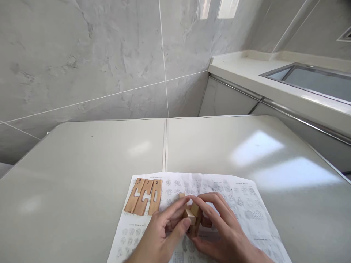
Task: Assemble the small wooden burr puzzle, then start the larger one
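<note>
Both my hands meet over a printed instruction sheet (241, 204) on a pale table (82, 175). My left hand (161, 232) and my right hand (222, 226) pinch a small cluster of interlocked wooden puzzle pieces (193, 215) from either side, fingers curled round it. Three flat notched wooden pieces (144, 196), marked 3, 1 and 2, lie side by side on the sheet's upper left corner, just left of my left hand's fingertips.
A seam (164, 146) runs down the table's middle. Grey marble wall tiles (95, 54) rise behind it. At the right a white counter (246, 69) holds a steel sink (315, 78), set apart from the table's right edge.
</note>
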Action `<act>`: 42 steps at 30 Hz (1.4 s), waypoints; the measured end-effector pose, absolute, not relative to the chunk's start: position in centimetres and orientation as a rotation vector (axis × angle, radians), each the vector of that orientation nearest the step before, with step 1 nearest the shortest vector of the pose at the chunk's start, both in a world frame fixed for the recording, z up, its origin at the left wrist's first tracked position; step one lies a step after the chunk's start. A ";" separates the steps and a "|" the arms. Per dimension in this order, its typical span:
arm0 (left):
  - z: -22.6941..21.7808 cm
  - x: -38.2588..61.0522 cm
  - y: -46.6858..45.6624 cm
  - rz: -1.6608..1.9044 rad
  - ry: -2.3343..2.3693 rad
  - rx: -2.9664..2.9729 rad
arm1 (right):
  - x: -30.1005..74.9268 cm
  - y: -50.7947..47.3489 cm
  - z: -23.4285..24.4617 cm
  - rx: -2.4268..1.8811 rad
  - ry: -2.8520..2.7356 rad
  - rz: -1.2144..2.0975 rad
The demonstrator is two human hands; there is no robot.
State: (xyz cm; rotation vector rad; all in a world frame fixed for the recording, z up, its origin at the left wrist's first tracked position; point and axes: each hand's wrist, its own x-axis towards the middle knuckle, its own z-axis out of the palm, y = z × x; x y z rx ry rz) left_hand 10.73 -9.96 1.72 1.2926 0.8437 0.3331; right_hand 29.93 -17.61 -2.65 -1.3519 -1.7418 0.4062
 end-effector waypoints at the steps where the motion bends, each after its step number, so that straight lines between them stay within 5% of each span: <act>1: 1.8 10.8 -10.1 0.333 0.835 1.302 | 29.9 -17.6 -2.7 -1.367 -1.744 0.403; 42: 2.6 10.0 -7.0 0.574 1.184 0.893 | 30.5 -17.5 -3.2 -1.440 -1.886 0.564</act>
